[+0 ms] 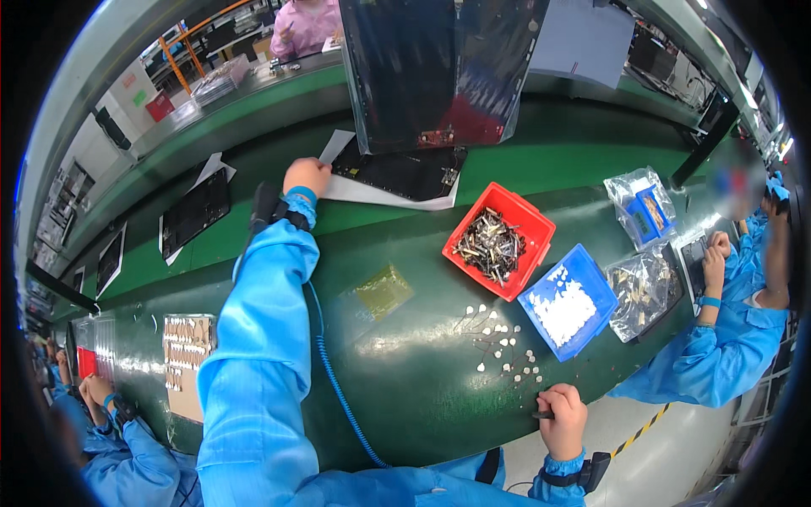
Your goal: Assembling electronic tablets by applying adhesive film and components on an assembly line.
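My left hand (306,177), on a blue-sleeved arm stretched far forward, rests on the edge of a white sheet (372,193) under a flat black panel (404,171) on the green conveyor. Its fingers look curled; I cannot see whether it grips anything. My right hand (563,419) is closed on a small dark tool (541,415) at the near edge of the green bench. Just beyond it lie several small white connectors with thin wires (503,346). A large black panel in clear wrap (439,68) stands upright behind the flat one.
A red bin of metal parts (498,241) and a blue bin of white pieces (568,302) sit right of centre. Clear bags (644,207) lie further right. A small yellowish bag (382,291) and a cardboard strip (186,355) lie left. Co-workers in blue sit at both sides.
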### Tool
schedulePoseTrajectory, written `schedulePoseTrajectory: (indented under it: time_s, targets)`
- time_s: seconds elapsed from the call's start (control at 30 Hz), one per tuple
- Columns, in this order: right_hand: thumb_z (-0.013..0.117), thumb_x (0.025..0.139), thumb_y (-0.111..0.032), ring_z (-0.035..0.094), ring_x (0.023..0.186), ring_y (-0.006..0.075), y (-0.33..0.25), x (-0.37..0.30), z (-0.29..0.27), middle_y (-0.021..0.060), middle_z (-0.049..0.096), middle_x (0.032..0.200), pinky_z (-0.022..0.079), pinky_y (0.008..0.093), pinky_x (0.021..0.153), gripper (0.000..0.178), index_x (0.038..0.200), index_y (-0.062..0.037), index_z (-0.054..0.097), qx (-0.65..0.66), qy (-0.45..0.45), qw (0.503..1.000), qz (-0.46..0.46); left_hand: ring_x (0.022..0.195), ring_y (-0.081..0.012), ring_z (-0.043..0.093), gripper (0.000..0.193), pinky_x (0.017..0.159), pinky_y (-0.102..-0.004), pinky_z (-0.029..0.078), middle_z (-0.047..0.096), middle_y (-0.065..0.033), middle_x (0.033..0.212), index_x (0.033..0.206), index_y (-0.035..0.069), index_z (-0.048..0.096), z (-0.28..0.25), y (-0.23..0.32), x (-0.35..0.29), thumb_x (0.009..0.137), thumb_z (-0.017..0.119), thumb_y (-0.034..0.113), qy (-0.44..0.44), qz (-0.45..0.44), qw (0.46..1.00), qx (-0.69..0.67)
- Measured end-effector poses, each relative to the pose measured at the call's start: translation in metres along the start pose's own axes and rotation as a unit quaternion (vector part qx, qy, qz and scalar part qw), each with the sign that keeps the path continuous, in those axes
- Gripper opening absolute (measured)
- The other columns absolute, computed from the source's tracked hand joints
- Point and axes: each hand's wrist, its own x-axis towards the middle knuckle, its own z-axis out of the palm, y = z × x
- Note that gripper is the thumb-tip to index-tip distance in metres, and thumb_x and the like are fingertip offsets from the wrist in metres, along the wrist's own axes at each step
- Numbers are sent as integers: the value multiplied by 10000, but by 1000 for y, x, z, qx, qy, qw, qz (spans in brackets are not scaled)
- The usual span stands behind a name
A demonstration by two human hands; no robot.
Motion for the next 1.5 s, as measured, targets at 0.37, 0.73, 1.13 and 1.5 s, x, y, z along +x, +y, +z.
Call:
schedulePoseTrajectory:
  time_s: [0.37, 0.73, 1.13, 1.5]
  targets:
    - [658, 662, 13, 571, 636, 278, 2, -3, 7, 105, 560, 810, 458, 343, 520, 197, 835, -41, 579, -18, 21, 999, -46, 886, -347, 596, 209, 790, -418, 480, 628, -202, 890, 857, 38, 654, 9, -30, 18, 741, 561, 185, 6, -10, 997, 72]
    - [568, 716, 30, 541, 745, 305, 6, -9, 10, 151, 538, 836, 452, 354, 626, 112, 809, -15, 523, 47, 74, 996, 9, 825, -311, 635, 305, 724, -391, 507, 638, -204, 856, 895, -33, 624, -65, -56, -32, 731, 627, 225, -99, -126, 981, 108]
    - [503, 728, 63, 508, 740, 294, 7, -2, 17, 153, 510, 810, 419, 348, 684, 118, 826, -1, 486, 67, 60, 996, 9, 711, -290, 615, 203, 669, -372, 480, 625, -166, 721, 732, 25, 617, -38, -124, -53, 679, 681, 211, -93, -25, 994, 43]
    - [502, 746, 65, 539, 737, 241, 9, -15, 11, 145, 539, 839, 433, 296, 626, 114, 842, 4, 514, 130, 100, 985, 48, 882, -384, 590, 334, 813, -536, 461, 612, -180, 930, 1089, -30, 501, -45, -88, -34, 865, 479, 217, 91, -353, 552, -750]
